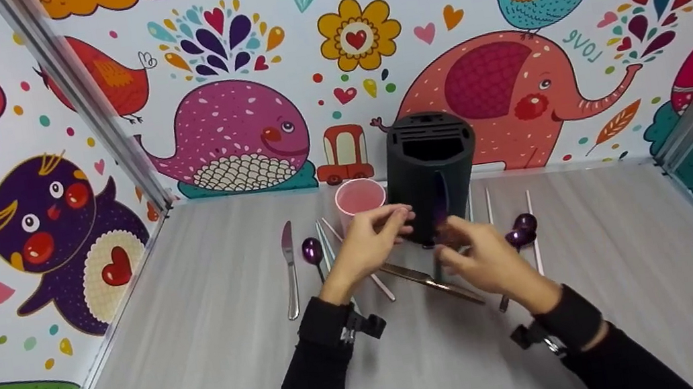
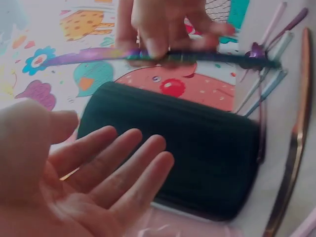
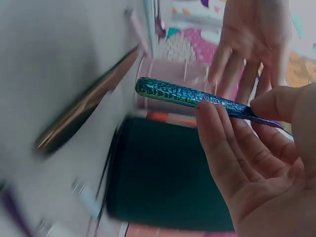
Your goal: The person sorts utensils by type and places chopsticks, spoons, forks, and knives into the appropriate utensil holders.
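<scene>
My right hand point(image 1: 485, 255) pinches an iridescent table knife point(image 3: 182, 96) between thumb and fingers, in front of a dark utensil holder point(image 1: 413, 212). The knife stands about upright, its patterned blue-green handle down and its purple blade up. Beside it my left hand point(image 1: 366, 240) hovers near the holder; the left wrist view shows its fingers loosely extended and holding nothing. A copper-coloured knife point(image 1: 430, 283) lies on the table below both hands. Behind the left hand stands a pink cup point(image 1: 360, 196).
On the left lie a silver knife point(image 1: 291, 270), a purple spoon point(image 1: 312, 251) and several chopsticks. To the right are two purple spoons point(image 1: 525, 223) and more thin sticks point(image 1: 537, 256). Patterned walls point(image 1: 236, 135) close off the back and sides.
</scene>
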A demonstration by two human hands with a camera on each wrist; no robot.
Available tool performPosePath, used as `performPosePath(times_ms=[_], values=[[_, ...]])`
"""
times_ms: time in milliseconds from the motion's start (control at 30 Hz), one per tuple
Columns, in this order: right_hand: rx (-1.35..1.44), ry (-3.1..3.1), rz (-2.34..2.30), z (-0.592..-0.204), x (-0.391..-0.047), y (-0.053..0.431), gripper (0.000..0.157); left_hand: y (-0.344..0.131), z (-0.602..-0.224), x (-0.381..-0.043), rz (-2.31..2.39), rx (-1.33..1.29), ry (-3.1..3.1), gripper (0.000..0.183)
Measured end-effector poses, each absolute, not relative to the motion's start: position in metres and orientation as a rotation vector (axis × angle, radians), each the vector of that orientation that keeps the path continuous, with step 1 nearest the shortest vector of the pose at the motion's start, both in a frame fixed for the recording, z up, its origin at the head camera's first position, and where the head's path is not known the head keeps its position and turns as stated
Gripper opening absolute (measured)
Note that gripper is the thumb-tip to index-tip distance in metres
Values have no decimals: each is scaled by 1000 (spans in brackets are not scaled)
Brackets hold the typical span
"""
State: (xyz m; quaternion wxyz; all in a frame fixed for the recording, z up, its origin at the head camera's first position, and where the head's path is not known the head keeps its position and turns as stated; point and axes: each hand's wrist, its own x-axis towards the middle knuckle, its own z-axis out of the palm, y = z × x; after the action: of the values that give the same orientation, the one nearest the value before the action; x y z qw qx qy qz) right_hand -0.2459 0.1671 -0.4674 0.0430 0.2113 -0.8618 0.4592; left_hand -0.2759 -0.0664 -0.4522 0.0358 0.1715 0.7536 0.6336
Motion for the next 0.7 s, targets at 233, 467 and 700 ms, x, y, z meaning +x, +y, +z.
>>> performPosePath(times_ms=[233, 467, 700], values=[[743, -2557, 1274, -442, -276, 129, 12, -84, -447, -284, 2236, 212, 2644, 25], [649, -2343, 1298, -414, -297, 108, 6, -98, -461, -295, 2072, -214, 2700, 71], [644, -2223, 1273, -405, -313, 82, 10, -97, -505, -311, 1850, -247, 2701, 98]])
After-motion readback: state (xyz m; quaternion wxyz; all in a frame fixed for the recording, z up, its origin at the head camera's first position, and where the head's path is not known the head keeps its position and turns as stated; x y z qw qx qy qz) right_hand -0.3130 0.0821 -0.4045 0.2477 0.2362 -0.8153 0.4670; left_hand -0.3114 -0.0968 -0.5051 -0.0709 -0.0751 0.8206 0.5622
